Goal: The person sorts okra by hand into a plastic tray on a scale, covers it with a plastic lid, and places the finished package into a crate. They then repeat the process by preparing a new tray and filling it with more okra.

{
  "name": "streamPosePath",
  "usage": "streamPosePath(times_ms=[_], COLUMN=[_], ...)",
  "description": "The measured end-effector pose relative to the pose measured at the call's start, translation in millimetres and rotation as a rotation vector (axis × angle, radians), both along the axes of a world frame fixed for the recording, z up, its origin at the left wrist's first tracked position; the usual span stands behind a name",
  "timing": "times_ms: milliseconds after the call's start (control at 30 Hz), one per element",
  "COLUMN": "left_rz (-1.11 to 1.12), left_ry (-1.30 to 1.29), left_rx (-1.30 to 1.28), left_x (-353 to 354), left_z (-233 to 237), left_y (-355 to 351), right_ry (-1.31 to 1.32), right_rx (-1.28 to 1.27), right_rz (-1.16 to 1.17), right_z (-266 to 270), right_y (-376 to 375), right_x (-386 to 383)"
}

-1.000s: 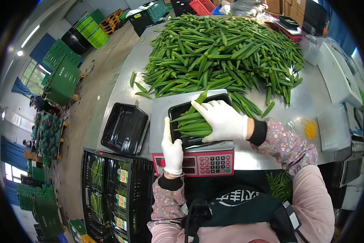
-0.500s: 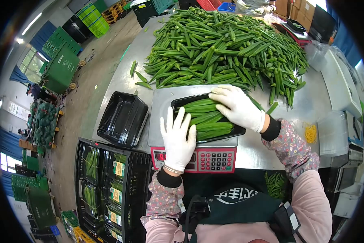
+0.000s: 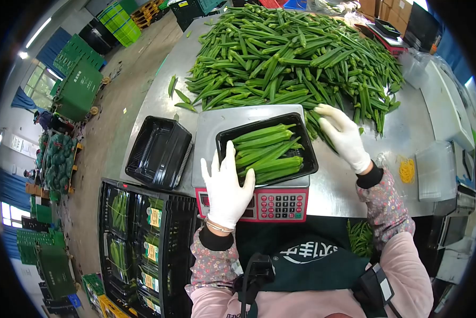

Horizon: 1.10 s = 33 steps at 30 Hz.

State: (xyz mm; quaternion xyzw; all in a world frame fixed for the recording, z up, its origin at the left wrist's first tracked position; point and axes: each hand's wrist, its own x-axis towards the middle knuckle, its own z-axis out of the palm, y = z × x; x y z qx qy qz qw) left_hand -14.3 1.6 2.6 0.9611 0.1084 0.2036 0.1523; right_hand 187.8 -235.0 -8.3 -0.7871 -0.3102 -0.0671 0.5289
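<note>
Fingers (image 3: 229, 157) of the left hand (image 3: 226, 186) are spread wide and flat in a white glove and grip nothing. Their tips rest against the left rim of the black tray (image 3: 308, 159), with the palm over the front edge of the scale (image 3: 210, 132). That tray sits on the scale's steel plate and holds green okra pods (image 3: 264, 151), long and ridged. They lie side by side with their thicker ends toward the right and fill most of the tray. The right hand (image 3: 346, 137), also gloved, reaches out to the right of the tray with the wrist bent. Its fingers (image 3: 322, 112) lie over pods at the near edge of the big okra heap (image 3: 291, 58) on the table (image 3: 338, 188); whether they have closed on a pod cannot be told. Left of the scale stands a stack of empty trays (image 3: 158, 153), and below it a crate (image 3: 142, 233) of packed trays. Yellow rubber bands (image 3: 406, 170) lie near the right forearm
</note>
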Motion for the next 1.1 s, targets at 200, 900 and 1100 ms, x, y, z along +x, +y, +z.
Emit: streamPosePath(times_ms=[200,900,1100], left_rz=[-0.01,0.124,0.155], left_ry=[-0.075,-0.151,-0.144], left_rx=[0.145,0.086,0.059], left_x=[3,20,24], left_z=[-3,-11,-11], left_y=[4,23,27], right_ry=[0.386,-0.252,-0.212], right_rx=[0.031,0.057,0.047], right_rz=[-0.101,-0.011,-0.003], right_z=[-27,-3,-8], right_y=[-52,-4,-8], right_x=[-10,-75,-77])
